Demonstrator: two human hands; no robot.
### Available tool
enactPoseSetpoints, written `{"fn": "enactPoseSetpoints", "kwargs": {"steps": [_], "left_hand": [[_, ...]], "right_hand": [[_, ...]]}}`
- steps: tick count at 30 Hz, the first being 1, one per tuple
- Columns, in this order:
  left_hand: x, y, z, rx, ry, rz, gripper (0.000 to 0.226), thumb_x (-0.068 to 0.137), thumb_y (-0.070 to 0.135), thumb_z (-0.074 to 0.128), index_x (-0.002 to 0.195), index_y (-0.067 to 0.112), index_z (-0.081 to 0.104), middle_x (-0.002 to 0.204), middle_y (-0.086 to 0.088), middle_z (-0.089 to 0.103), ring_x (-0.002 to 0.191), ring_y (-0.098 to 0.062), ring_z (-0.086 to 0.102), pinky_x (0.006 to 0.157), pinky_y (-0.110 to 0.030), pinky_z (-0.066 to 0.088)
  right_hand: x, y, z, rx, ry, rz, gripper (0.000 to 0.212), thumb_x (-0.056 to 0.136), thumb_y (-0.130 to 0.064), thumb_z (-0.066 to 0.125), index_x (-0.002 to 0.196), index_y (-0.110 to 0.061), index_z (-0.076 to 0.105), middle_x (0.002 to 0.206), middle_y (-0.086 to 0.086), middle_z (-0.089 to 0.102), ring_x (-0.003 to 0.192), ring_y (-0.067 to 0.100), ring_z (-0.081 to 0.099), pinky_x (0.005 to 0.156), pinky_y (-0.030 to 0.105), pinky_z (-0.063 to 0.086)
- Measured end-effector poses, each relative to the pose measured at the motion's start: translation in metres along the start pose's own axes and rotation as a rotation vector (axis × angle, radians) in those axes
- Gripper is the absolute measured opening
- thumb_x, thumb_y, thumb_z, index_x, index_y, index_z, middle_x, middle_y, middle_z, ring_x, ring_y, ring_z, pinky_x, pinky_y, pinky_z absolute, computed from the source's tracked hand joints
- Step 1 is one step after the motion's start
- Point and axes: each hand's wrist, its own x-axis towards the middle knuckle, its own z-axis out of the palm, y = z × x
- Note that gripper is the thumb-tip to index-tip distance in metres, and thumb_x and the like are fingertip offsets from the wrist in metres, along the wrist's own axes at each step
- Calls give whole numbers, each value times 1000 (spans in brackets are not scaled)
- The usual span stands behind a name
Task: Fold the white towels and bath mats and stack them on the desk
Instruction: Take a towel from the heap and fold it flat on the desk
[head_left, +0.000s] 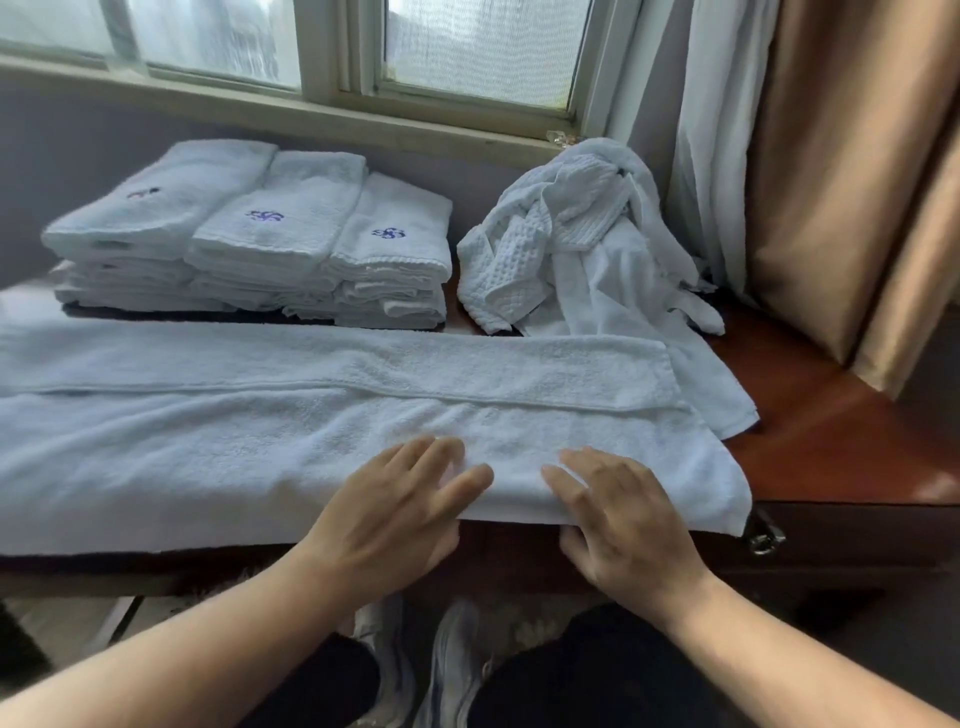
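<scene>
Nearest the viewer, the left hand (395, 509) is laid flat on the long towel (260, 441), its fingers straight and slightly spread, with nothing gripped. Just beside it, the right hand (623, 525) is likewise pressed palm-down near the towel's front hem, fingers nearly straight; the thumb is seen below the hem, and no pinch can be made out.

The towel is spread lengthwise across the front of the desk (831, 441), already folded into a long band with one lengthwise hem showing along its middle. The step in hand is judged to be smoothing this band before the next fold. It is best done by sweeping the palms outward from the centre, so that trapped creases are pushed to the ends, and by keeping the front edge aligned with the desk edge. The right-hand corners should be squared before any cross-fold is made.

Further back, three folded stacks (249, 244) are set side by side on the left, and a crumpled pile (571, 244) of unfolded linen is heaped on the right, beneath the window (467, 52).
</scene>
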Motion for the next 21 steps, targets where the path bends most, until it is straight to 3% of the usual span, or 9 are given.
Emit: {"fn": "enactPoseSetpoints", "kwargs": {"steps": [3,6,9,13,16,17,21], "left_hand": [[8,-3,-16,-79,26,-98,28,75,20,62,102,15,59,93,-2,62,71,-24,61,53,-37,50],[23,-3,-33,-26,84,-126,19,82,24,50,91,15,63,88,0,60,71,-23,58,59,-38,49],[42,-12,-43,46,114,-184,7,85,14,65,92,15,67,84,-2,59,69,-24,56,59,-37,45],[67,-33,-46,133,76,-292,16,86,13,72,99,20,66,80,1,57,69,-24,59,56,-32,30],[88,-53,-39,92,97,-281,6,101,22,56,105,23,61,88,2,62,77,-25,63,57,-33,35],[95,-60,-36,59,92,-289,12,105,29,49,106,23,59,90,3,64,78,-26,64,57,-33,37],[116,-92,-21,40,56,-253,28,105,45,39,108,26,59,90,4,67,73,-28,65,54,-31,37]], "right_hand": [[11,10,-14,3,125,70,32,81,-18,62,112,-11,66,94,4,68,84,28,64,82,45,50],[28,25,-29,-34,157,174,21,82,-20,55,95,-11,70,80,0,63,75,27,59,71,41,44],[40,48,-37,-90,149,296,21,91,-29,53,85,-15,66,73,-2,60,71,26,53,66,37,37],[45,84,-41,-190,100,433,23,91,-30,58,78,-14,68,68,2,61,69,32,55,64,38,39],[52,105,-39,-204,42,520,9,83,-13,75,76,-11,69,67,6,62,69,36,56,63,38,38],[55,111,-37,-183,17,542,8,83,-12,75,78,-11,70,69,7,64,70,37,57,64,37,38],[70,138,-28,-62,-122,661,14,96,-30,64,94,-18,70,81,12,70,79,40,64,62,34,34]]}}
